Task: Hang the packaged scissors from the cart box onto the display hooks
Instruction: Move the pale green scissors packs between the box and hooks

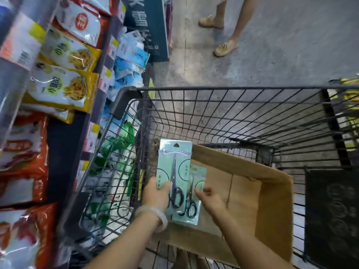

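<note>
A brown cardboard box (268, 193) sits in the black wire cart (223, 113). Above the box's left side my left hand (156, 193) grips a pale green scissors pack (172, 162), held upright with its hang hole at the top. A second, smaller-looking pack (191, 210) lies partly behind and to the right of the first. My right hand (210, 200) pinches that second pack at its right edge. A pale bangle circles my left wrist. No display hooks are in view.
Shelves of snack bags (64, 82) and blue packets (128, 61) run along the left, close to the cart. Another person's legs and tan shoes (225, 48) stand on the grey floor ahead. A dark crate (332, 210) is at the right.
</note>
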Demonstrator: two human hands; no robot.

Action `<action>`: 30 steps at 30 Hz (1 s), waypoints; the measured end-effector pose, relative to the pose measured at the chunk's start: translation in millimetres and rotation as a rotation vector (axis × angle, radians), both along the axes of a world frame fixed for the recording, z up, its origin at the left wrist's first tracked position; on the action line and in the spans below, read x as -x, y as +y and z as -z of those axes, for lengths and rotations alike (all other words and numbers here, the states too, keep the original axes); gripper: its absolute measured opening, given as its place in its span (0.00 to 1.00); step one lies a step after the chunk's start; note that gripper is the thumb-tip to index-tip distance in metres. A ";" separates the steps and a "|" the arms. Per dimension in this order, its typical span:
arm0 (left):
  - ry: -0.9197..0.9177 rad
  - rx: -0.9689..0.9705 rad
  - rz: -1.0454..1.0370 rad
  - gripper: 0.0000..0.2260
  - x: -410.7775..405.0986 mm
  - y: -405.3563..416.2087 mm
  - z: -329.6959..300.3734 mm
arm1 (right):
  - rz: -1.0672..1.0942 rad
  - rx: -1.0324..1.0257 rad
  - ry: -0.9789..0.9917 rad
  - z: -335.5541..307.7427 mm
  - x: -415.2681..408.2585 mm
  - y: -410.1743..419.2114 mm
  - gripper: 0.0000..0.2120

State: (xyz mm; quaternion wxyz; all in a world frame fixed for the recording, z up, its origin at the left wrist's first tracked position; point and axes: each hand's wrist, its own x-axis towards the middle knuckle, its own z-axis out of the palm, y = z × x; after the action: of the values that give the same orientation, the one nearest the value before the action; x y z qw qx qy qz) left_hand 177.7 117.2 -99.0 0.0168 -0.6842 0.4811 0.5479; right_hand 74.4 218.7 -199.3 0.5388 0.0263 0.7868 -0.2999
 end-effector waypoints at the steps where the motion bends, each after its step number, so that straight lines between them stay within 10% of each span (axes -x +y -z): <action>1: -0.005 0.008 0.024 0.17 -3.7 -0.9 1.8 | -0.032 -0.061 0.010 16.1 -6.3 5.9 0.21; 5: 0.006 0.002 0.045 0.06 -10.9 -3.1 9.2 | -0.119 -0.156 0.077 54.5 -28.9 3.2 0.28; 11: -0.018 -0.021 0.043 0.25 -15.0 -7.8 14.4 | -0.038 -0.157 0.046 54.3 -31.6 -3.2 0.20; 21: 0.083 -0.039 -0.069 0.26 -31.3 -13.2 -52.4 | 0.029 0.296 0.007 -98.6 7.7 -4.7 0.13; 26: 0.156 0.021 -0.169 0.04 -43.3 -3.9 -106.5 | -0.087 0.427 -0.026 -160.1 10.1 -18.2 0.14; 30: 0.173 0.159 -0.228 0.17 -70.9 23.1 -140.9 | -0.217 0.525 -0.013 -203.8 -4.2 -12.9 0.11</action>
State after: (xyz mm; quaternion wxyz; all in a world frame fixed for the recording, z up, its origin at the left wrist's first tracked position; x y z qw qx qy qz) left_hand 248.6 140.3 41.9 -0.1412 -0.6839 0.4418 0.5631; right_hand 78.6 205.9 4.5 0.5611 -0.1968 0.6770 -0.4337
